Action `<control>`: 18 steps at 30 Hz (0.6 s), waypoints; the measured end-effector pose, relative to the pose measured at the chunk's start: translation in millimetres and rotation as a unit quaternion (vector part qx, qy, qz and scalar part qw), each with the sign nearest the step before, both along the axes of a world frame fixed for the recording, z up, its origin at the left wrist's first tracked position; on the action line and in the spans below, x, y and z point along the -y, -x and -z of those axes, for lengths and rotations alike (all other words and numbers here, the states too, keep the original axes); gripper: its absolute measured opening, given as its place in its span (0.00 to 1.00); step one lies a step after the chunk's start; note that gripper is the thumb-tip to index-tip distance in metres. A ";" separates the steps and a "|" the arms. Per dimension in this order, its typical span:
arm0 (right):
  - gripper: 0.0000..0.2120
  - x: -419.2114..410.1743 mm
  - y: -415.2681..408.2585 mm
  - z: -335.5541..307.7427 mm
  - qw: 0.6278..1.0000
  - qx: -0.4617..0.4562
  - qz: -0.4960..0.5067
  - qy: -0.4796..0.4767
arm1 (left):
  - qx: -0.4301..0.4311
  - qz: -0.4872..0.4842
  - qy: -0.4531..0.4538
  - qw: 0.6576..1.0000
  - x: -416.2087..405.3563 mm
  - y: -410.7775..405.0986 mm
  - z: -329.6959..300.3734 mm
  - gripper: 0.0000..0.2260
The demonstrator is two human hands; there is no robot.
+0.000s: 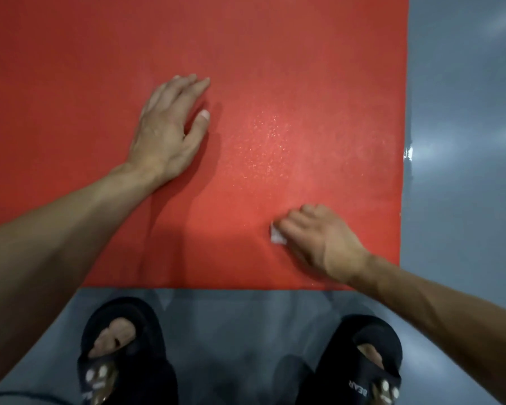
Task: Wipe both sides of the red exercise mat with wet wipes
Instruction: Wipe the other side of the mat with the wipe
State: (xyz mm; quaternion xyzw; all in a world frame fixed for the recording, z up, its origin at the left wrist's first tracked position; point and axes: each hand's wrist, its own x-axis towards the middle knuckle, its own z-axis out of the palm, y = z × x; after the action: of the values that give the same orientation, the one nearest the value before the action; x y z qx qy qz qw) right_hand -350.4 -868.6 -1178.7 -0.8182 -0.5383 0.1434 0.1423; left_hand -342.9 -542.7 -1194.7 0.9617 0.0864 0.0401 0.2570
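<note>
Red mat [275, 68] pebbled, damp sheen; right hand [316, 235] pinches crumpled wipe [276, 236].

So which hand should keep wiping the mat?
The right hand: it already grips the wipe on the mat. The left hand rests flat, holding nothing, steadying the mat.

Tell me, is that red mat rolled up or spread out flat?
Spread flat. The red mat lies smooth on the grey floor, its near and right edges straight, with no curl or roll visible; its far end is out of view.
</note>
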 end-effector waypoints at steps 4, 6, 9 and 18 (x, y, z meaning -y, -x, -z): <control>0.09 2.8 -3.2 1.0 0.997 0.038 -0.060 0.033 | 0.003 0.005 0.013 1.000 1.7 35.6 -7.4 0.22; 0.10 1.5 -33.4 4.8 0.993 0.099 0.058 0.039 | -0.010 0.015 0.015 1.000 4.2 52.7 -9.2 0.22; 0.09 -0.1 -23.8 4.5 0.980 0.093 0.174 0.037 | -0.029 0.030 0.020 0.999 6.7 79.9 -13.6 0.21; 0.10 19.1 51.7 -5.2 0.984 0.023 0.164 0.067 | -0.063 -0.004 0.058 0.996 3.1 148.9 -22.1 0.20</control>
State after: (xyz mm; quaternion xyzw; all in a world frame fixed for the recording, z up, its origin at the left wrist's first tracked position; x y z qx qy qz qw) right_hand -402.1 -887.7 -1173.5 -0.9062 -0.3888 0.1350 0.0966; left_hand -491.8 -545.8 -1172.6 0.9456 0.1082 -0.0248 0.3059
